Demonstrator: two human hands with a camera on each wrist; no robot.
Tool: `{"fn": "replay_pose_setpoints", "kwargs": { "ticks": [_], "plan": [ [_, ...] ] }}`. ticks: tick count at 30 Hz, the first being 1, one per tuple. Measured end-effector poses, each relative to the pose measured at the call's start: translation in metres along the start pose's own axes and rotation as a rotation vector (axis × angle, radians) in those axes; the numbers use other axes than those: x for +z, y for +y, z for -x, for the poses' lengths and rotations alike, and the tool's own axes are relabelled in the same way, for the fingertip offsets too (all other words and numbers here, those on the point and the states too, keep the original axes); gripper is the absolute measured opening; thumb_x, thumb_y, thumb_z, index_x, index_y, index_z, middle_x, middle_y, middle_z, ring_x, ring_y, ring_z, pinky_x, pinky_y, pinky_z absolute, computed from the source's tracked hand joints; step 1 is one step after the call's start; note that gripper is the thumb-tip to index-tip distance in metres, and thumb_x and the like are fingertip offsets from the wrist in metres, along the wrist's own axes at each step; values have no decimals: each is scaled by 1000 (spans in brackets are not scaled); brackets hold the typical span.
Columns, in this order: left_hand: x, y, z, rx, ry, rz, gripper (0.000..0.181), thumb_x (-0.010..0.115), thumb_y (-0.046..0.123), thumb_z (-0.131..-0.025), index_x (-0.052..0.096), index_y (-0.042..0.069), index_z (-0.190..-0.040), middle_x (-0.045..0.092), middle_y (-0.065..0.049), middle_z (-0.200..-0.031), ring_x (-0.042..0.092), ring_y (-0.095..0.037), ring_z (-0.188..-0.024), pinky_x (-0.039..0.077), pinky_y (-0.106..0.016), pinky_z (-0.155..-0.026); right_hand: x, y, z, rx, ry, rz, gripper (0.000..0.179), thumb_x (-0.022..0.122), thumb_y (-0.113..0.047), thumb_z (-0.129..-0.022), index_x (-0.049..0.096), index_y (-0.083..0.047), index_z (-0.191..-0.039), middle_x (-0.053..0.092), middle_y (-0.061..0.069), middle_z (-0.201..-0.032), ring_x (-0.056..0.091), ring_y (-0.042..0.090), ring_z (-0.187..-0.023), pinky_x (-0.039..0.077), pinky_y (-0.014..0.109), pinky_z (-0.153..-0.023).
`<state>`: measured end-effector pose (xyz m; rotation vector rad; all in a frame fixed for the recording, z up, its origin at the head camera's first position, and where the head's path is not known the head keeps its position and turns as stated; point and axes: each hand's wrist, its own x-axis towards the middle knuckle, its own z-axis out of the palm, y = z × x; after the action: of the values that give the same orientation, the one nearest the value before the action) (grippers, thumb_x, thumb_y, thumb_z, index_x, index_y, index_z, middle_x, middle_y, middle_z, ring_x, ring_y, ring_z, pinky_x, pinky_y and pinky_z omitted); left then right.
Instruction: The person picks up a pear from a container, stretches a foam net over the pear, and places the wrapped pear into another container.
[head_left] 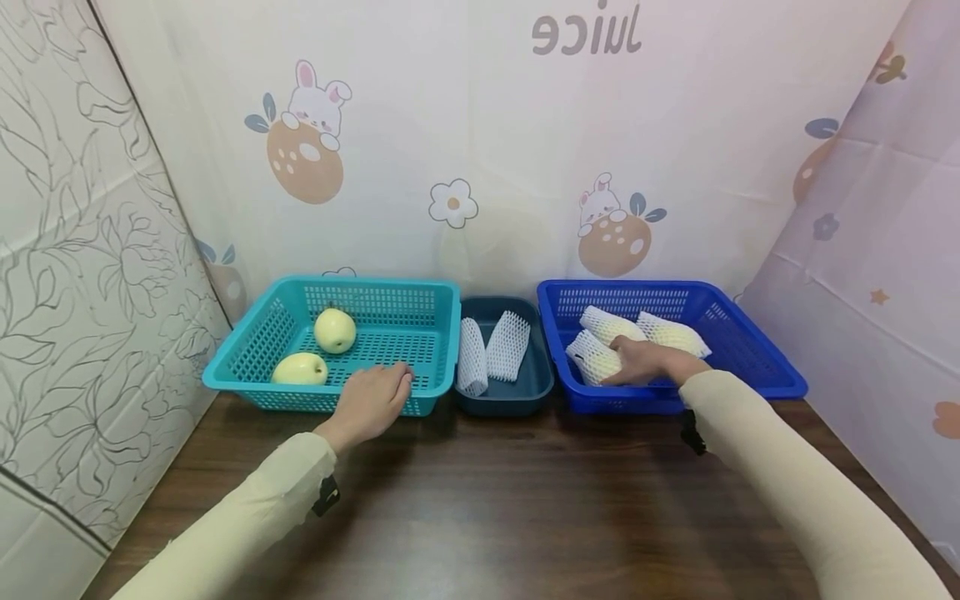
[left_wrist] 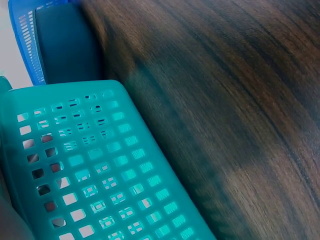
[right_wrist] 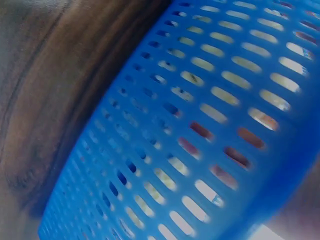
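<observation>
Right grip pinches netted fruit at near-left corner of blue basket; left grip, relaxed, rests on near edge of teal basket, perhaps steadying it.

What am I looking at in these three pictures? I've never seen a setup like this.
There is no machine here, just a person using two bare hands. The wide picture comes from a camera worn on the head; the two close ones come from cameras on the wrists, mostly showing basket sides and tabletop.

On the brown table stand three containers. The teal basket, on the left, has two pale fruits in it. The dark tub in the middle holds two white foam nets. The blue basket holds three fruits in such nets.

The right hand grips the nearest net-wrapped fruit, inside the blue basket. The left hand lies over the teal basket's near rim, holding no fruit.
</observation>
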<state>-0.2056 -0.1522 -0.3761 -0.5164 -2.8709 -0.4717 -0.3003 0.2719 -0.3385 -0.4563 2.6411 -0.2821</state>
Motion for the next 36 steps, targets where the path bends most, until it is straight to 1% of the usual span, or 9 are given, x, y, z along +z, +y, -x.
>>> {"fn": "replay_pose_setpoints", "kwargs": {
  "ticks": [5,7,10,12,17,21,25,31,36],
  "plan": [
    [-2,-1,1,-13,-6,-1,28,38,24,-102,62,10,-103,58,4,-77,56,-20,-76,45,-42,-70,-16,-6,9,36,14,-4,93,66,-59,-80,33,8,-136,44,33,-131,45,45,-117,37,58,-94],
    [-2,-2,2,-18,-8,-5,28,38,24,-102,62,10,-103,59,3,-79,56,-21,-77,46,-42,-70,-23,-9,14,32,47,2,92,65,-60,-81,36,8,-135,48,33,-128,48,44,-115,38,58,-93],
    [-2,-3,3,-18,-8,-5,27,38,24,-102,62,10,-103,61,2,-81,58,-22,-79,46,-43,-71,-31,-13,23,-11,143,19,83,62,-58,-84,42,7,-133,55,29,-120,54,41,-107,43,57,-88],
    [-2,-3,4,-14,-5,-3,28,38,24,-102,62,10,-104,61,1,-82,58,-22,-80,46,-43,-71,-36,-17,29,-56,230,34,76,60,-56,-87,47,6,-129,59,26,-113,58,38,-101,46,55,-84],
    [-2,-4,4,14,11,-3,27,38,23,-102,62,10,-104,62,2,-82,59,-22,-81,46,-44,-71,-40,-32,46,-155,397,14,56,58,-44,-93,55,3,-122,61,20,-110,58,35,-100,46,54,-84],
    [0,-5,3,23,12,-6,26,38,23,-102,61,11,-103,60,4,-80,58,-21,-78,46,-43,-69,-30,-42,57,-229,479,-10,47,58,-38,-94,58,1,-119,63,16,-107,58,31,-98,47,51,-83],
    [0,-5,3,23,8,-15,25,38,23,-102,60,11,-100,55,6,-73,54,-19,-73,44,-41,-65,-11,-50,58,-292,510,-36,41,60,-34,-94,61,1,-115,64,14,-104,59,28,-96,48,49,-82],
    [1,-3,3,30,5,0,26,38,23,-102,61,10,-102,56,6,-75,56,-20,-75,45,-42,-67,21,-54,54,-303,518,-56,44,60,-41,-93,63,-2,-113,64,10,-105,59,25,-96,48,47,-83],
    [2,-2,2,31,6,-4,26,38,23,-102,61,10,-102,57,5,-76,56,-20,-76,45,-42,-68,45,-53,48,-309,570,14,45,60,-46,-91,66,-5,-109,64,8,-102,59,21,-93,49,45,-82]
  ]
}}
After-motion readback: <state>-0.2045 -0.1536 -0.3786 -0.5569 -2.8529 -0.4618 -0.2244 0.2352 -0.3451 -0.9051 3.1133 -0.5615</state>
